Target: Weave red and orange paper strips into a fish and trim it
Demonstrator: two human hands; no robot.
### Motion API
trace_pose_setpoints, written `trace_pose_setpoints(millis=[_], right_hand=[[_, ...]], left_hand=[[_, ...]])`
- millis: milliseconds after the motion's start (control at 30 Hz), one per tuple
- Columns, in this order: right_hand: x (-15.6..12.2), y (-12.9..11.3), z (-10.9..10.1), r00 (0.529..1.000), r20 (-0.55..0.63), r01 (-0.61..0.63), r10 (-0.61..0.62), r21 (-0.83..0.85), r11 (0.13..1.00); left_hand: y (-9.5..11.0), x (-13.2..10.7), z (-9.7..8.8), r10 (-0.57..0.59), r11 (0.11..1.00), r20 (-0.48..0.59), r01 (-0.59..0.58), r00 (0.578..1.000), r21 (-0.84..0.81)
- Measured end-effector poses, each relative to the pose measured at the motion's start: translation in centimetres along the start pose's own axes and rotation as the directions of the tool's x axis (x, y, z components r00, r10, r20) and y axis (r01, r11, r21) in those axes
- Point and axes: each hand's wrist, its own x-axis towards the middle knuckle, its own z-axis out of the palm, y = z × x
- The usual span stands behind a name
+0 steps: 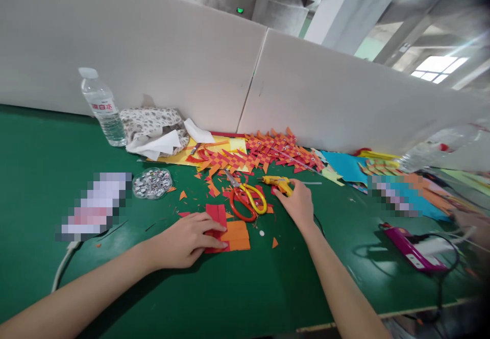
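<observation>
My left hand (191, 239) lies over folded paper pieces, its fingers stretched out and pressing them on the table. Under its fingertips, red paper strips (217, 213) cross an orange paper piece (238, 235). My right hand (298, 203) has its fingers closed around the handle of a yellow hot glue gun (276, 180), whose nozzle points left. Between the two hands rest scissors (250, 201) with one red and one yellow handle loop, blades pointing away from me. Red and orange paper scraps (213, 188) surround them.
Woven red-orange paper fish (275, 147) are piled by the partition (306, 83). Googly eyes fill a clear dish (152, 183). A water bottle (102, 109) and a patterned cloth bag (153, 124) stand back left. A purple power strip (411, 247) with cables sits at right.
</observation>
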Motion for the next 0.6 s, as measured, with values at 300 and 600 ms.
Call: trace_pose_setpoints(millis=[300,600], right_hand=[[-3.8,-4.6,-2.3,0.943,0.087,0.269,-0.322,0.371,0.889],[-8.5,-9.2,-3.9,0.712,0.456,0.469,-0.534,0.257,0.845]], left_hand=[[0.1,0.0,0.0,0.018,1.0,-0.034,-0.018,0.999,0.009],[0.3,0.2,-0.2,0.002,1.0,-0.004,-0.001,1.0,0.006]])
